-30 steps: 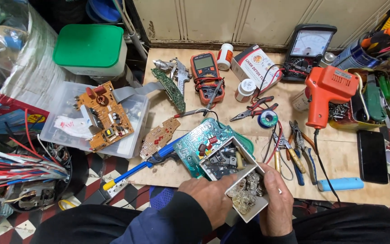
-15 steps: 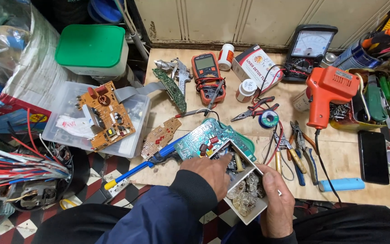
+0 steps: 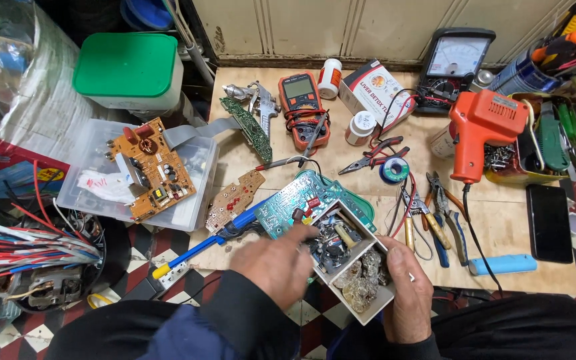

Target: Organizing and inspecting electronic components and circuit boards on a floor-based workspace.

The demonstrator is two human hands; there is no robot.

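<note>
Since a second ago the left hand (image 3: pixel 276 263) has left the side of the small divided box (image 3: pixel 353 261) and come across over its upper compartment; the fingertips now dip among the dark metal bits there, whereas earlier both hands simply cradled the box. The box itself has tipped slightly and sits a little further to the person's right.

From the head camera, the right hand (image 3: pixel 405 297) wraps around the box's lower right corner and holds it up just off the near edge of the wooden bench (image 3: pixel 501 233), over the lap. The left hand is loosely curled, fingers extended into the compartment; whether it already pinches a piece I cannot tell, since the fingertips hide whatever lies under them. The lower compartment holds a lump of pale, crusty material, untouched.

Just beyond the box lies a green circuit board (image 3: pixel 295 200), with a blue-handled soldering iron (image 3: pixel 201 243) running out from under it toward the bench's near left edge. Further off sit an orange multimeter (image 3: pixel 303 107), an orange soldering gun (image 3: pixel 481 130), pliers (image 3: pixel 445 213) and a black phone (image 3: pixel 549 222). To the left a clear plastic tub (image 3: pixel 195 193) carries a brown circuit board (image 3: pixel 151 167).

The shift reads as picking through the box for a small part, with the green board close by.
</note>
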